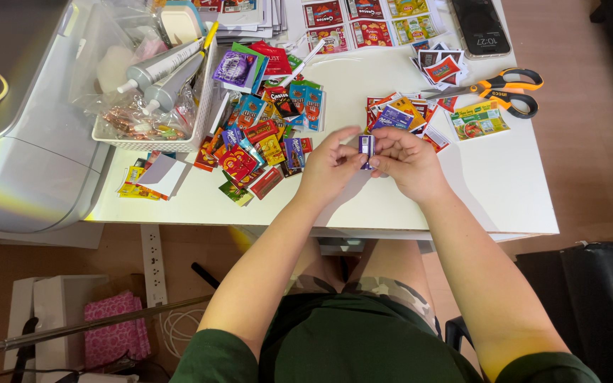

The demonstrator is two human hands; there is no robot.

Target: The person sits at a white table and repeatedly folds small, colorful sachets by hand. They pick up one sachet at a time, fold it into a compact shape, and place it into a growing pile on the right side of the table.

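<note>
**A tiny purple packet pinched between 2 hands**

The person's left hand [331, 167] and right hand [407, 162] met just above the white surface [505, 184], and both pinched 1 small purple packet [367, 147] between thumb and fingertips. Each grip was pressed together on the packet, the left on its left edge, the right on its right edge and lower end.

The packet looked like thin printed paper or foil: very light, flat, easy to crease or tear, and probably a little slick on its glossy face. A light fingertip hold along the edges seemed the fitting one; a hard squeeze would likely crumple it.

A heap of similar miniature wrappers [264, 142] lay to the left, a smaller pile [402, 113] just beyond the hands, and orange-handled scissors [498, 89] farther right. A white basket [157, 135] held glue tubes [164, 71].
</note>
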